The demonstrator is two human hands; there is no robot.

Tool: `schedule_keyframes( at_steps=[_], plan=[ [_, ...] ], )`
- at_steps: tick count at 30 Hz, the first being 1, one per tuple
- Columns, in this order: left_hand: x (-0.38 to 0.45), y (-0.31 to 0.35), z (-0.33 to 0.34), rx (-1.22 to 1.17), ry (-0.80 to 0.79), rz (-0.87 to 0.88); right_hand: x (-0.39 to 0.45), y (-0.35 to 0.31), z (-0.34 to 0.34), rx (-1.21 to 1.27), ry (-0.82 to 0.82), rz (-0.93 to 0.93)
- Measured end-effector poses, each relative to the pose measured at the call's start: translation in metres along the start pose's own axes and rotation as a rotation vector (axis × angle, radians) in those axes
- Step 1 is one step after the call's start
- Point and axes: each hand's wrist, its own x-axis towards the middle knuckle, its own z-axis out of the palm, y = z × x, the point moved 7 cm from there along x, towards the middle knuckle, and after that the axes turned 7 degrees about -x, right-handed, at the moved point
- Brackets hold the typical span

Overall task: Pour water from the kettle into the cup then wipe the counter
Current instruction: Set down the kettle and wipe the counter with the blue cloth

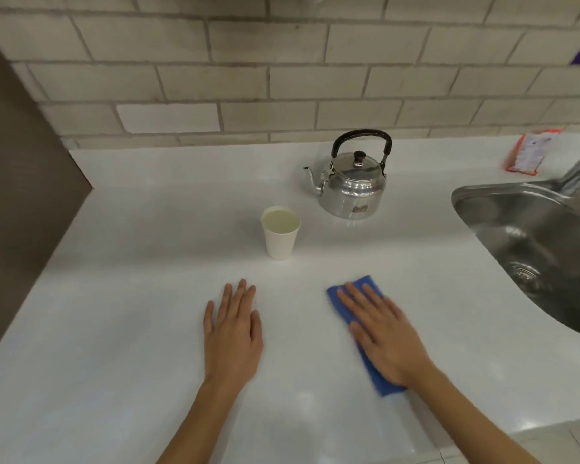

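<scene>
Bright even light, soft glare on the white counter [131, 296], wide-angle bending at edges, slightly soft focus

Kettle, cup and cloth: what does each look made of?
Kettle: shiny bare metal, likely aluminium or steel, mirror-like reflections; black handle, probably plastic. Cup: matte white, thin-walled, looks like paper, holding liquid. Cloth under the right hand: blue, soft, flat-lying, possibly microfibre; weave too blurred to confirm.

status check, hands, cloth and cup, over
Left hand flat on counter, empty. Right hand flat on blue cloth. Cup full; kettle parked. Path clear.
</scene>
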Motion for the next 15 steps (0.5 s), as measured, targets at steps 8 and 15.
schedule_keyframes(
  at_steps=[8,15],
  plan=[
    [0.0,0.003,0.001,-0.003,-0.003,-0.017,0.125,0.045,-0.005,-0.004,-0.049,0.351],
    [0.0,0.001,0.0,0.006,-0.007,-0.012,0.076,0.017,0.004,-0.025,-0.045,-0.029]
  ],
)
